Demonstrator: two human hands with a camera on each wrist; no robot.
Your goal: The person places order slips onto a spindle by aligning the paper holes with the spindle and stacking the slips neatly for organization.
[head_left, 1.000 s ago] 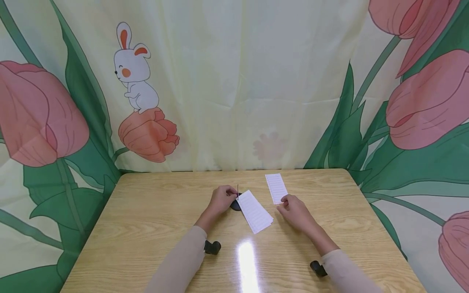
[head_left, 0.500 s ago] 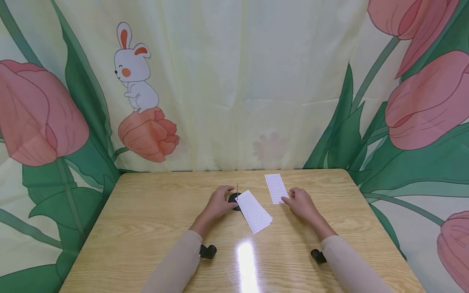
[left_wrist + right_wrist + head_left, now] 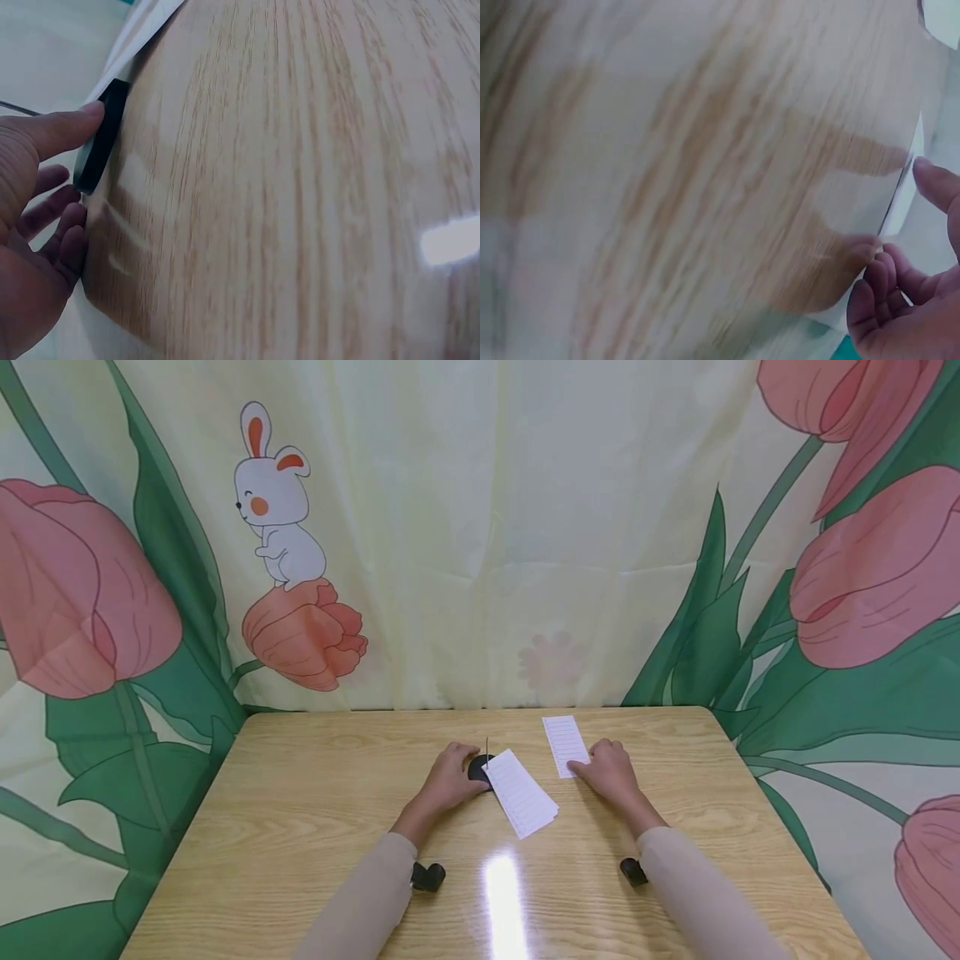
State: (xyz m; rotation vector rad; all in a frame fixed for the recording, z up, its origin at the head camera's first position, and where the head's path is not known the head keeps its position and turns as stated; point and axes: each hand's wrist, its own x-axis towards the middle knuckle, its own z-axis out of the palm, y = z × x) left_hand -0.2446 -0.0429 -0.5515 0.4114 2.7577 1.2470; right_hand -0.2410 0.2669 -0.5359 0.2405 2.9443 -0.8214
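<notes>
In the head view, a bill spike with a round black base [image 3: 477, 767] and a thin upright pin stands near the middle of the table. Several lined white paper slips [image 3: 522, 795] are stuck on the pin by one corner and fan toward the front right. My left hand [image 3: 448, 779] holds the base from the left, thumb on its near edge [image 3: 102, 142] and fingers on the far side. Farther right lies a single lined slip [image 3: 564, 744]. My right hand [image 3: 611, 772] grips its near end, thumb on the paper and fingers curled at the right edge.
The wooden table [image 3: 322, 827] has a bright light reflection [image 3: 504, 902] in front. A curtain [image 3: 450, 527] with tulips and a rabbit hangs behind the table's far edge. Black wrist cameras [image 3: 428, 877] sit at both cuffs.
My left hand has let go near the pin and moved down around the black base. The right hand shifted slightly at the single slip, its thumb now further onto it. The papers stay put.
</notes>
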